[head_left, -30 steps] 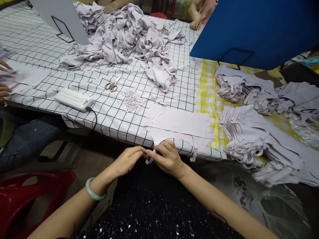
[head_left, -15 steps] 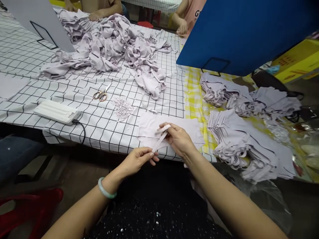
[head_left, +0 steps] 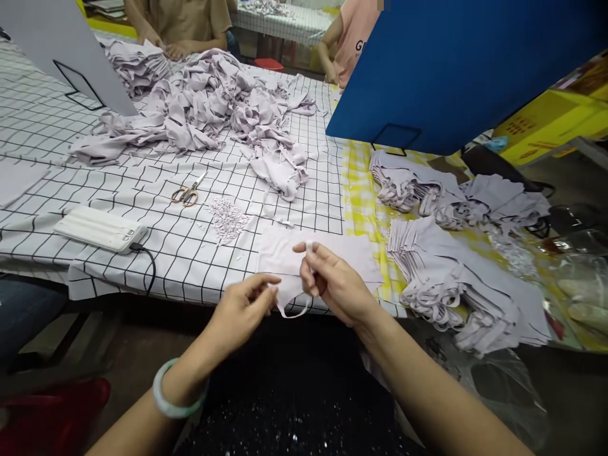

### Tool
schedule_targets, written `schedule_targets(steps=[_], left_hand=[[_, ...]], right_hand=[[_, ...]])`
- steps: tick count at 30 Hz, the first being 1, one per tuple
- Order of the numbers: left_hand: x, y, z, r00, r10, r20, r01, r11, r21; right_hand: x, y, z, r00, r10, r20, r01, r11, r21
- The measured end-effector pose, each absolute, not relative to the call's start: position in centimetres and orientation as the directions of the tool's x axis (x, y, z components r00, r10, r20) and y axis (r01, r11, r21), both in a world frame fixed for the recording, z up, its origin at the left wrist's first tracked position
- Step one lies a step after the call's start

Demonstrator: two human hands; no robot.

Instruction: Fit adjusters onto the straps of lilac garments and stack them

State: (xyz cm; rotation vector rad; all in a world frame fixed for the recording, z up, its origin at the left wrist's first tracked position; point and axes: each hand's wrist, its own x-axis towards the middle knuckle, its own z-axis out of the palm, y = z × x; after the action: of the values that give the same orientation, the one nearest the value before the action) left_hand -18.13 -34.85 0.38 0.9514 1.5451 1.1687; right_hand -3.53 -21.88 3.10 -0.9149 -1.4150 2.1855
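Note:
A pale lilac fabric piece [head_left: 332, 250] lies flat at the table's front edge. From its near side a narrow fabric strap [head_left: 297, 315] hangs in a small loop and runs up into my right hand [head_left: 337, 278]. That hand is closed on the strap, and a bit of it shows between the fingertips. Just left of the piece is my left hand [head_left: 247, 310], its thumb and forefinger slightly apart with nothing visible between them; its other fingers are partly hidden. Scissors [head_left: 189, 193] rest beyond it, beside a heap of small fabric snippets [head_left: 227, 220].
A white power bank [head_left: 101, 228] with a black cable lies at left. Crumpled fabric pieces [head_left: 204, 101] are heaped further back. Stacked strapped pieces [head_left: 465, 272] sit at right. Blue [head_left: 456, 69] and white [head_left: 61, 44] panels stand on the table. Two people sit across.
My left hand has let go of the strap and moved left. The strap, earlier stretched between both hands, now hangs in a loop from my right hand. The view has shifted slightly.

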Motion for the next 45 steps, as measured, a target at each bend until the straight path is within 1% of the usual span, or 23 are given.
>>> schedule_targets(steps=[1, 2, 4, 6, 8, 11, 13, 15, 17, 19, 20, 22, 23, 25, 27, 31, 37, 40, 45], left_hand=[[-18.4, -34.5, 1.2, -0.298, 0.94, -0.167, 0.045, 0.188, 0.981], [-18.7, -34.2, 1.9, -0.304, 0.943, -0.137, 0.027, 0.153, 0.988], [-18.8, -33.8, 2.5, -0.227, 0.962, -0.149, -0.068, 0.137, 0.988], [-18.5, -33.8, 2.4, -0.157, 0.971, -0.182, -0.156, 0.158, 0.975], [-17.9, -34.3, 1.9, -0.178, 0.966, -0.188, -0.177, 0.157, 0.972], [-17.2, -35.3, 1.5, -0.226, 0.961, -0.16, -0.078, 0.146, 0.986], [-16.9, -35.6, 1.4, -0.23, 0.967, -0.106, 0.068, 0.124, 0.99], [-16.7, -35.1, 1.1, -0.204, 0.979, 0.001, 0.245, 0.05, 0.968], [-16.9, -33.6, 0.4, -0.126, 0.98, 0.153, 0.416, -0.087, 0.905], [-17.3, -31.4, -0.9, -0.015, 0.961, 0.274, 0.58, -0.215, 0.786], [-17.6, -30.2, -1.7, 0.04, 0.954, 0.298, 0.651, -0.252, 0.716], [-18.1, -28.1, -3.3, 0.118, 0.951, 0.286, 0.757, -0.273, 0.594], [-18.4, -27.3, -4.0, 0.141, 0.952, 0.271, 0.787, -0.274, 0.553], [-18.7, -26.4, -5.0, 0.163, 0.949, 0.27, 0.806, -0.286, 0.518], [-18.8, -26.2, -5.5, 0.151, 0.939, 0.311, 0.796, -0.301, 0.525], [-19.0, -26.5, -5.5, 0.082, 0.917, 0.389, 0.741, -0.317, 0.592], [-19.2, -26.5, -5.3, 0.064, 0.906, 0.418, 0.674, -0.348, 0.652], [-19.1, -26.3, -5.0, 0.029, 0.922, 0.386, 0.665, -0.306, 0.682], [-18.9, -26.0, -4.2, -0.047, 0.966, 0.254, 0.634, -0.168, 0.755]], right_hand=[[-3.3, -22.9, 3.3, -0.747, 0.584, -0.318, 0.068, -0.408, -0.911], [-3.2, -23.9, 3.5, -0.764, 0.558, -0.324, 0.1, -0.394, -0.914], [-2.8, -25.5, 3.3, -0.769, 0.541, -0.34, 0.148, -0.366, -0.919], [-2.5, -26.6, 2.9, -0.754, 0.546, -0.365, 0.193, -0.348, -0.918], [-2.2, -27.3, 2.4, -0.739, 0.559, -0.376, 0.232, -0.313, -0.921], [-1.5, -28.2, 1.9, -0.732, 0.599, -0.325, 0.261, -0.194, -0.946], [-1.0, -28.7, 1.6, -0.721, 0.642, -0.26, 0.264, -0.093, -0.96], [-0.4, -28.7, 1.2, -0.689, 0.687, -0.231, 0.27, -0.052, -0.961], [0.0, -28.1, 0.8, -0.625, 0.727, -0.285, 0.286, -0.127, -0.95], [0.1, -26.9, 0.5, -0.539, 0.744, -0.394, 0.281, -0.283, -0.917], [0.1, -26.2, 0.3, -0.498, 0.742, -0.449, 0.266, -0.362, -0.893], [-0.2, -25.0, 0.1, -0.437, 0.719, -0.54, 0.237, -0.487, -0.841], [-0.5, -24.5, 0.1, -0.419, 0.705, -0.573, 0.23, -0.528, -0.817], [-1.1, -23.9, 0.1, -0.39, 0.684, -0.616, 0.234, -0.573, -0.785], [-1.7, -23.7, 0.0, -0.377, 0.667, -0.643, 0.235, -0.603, -0.763], [-2.6, -23.5, -0.1, -0.371, 0.616, -0.695, 0.218, -0.67, -0.71], [-3.3, -22.9, -0.2, -0.33, 0.658, -0.677, 0.151, -0.671, -0.726], [-3.6, -22.8, -0.1, -0.322, 0.681, -0.658, 0.134, -0.655, -0.744], [-4.1, -22.7, -0.2, -0.294, 0.699, -0.652, 0.141, -0.643, -0.753]])
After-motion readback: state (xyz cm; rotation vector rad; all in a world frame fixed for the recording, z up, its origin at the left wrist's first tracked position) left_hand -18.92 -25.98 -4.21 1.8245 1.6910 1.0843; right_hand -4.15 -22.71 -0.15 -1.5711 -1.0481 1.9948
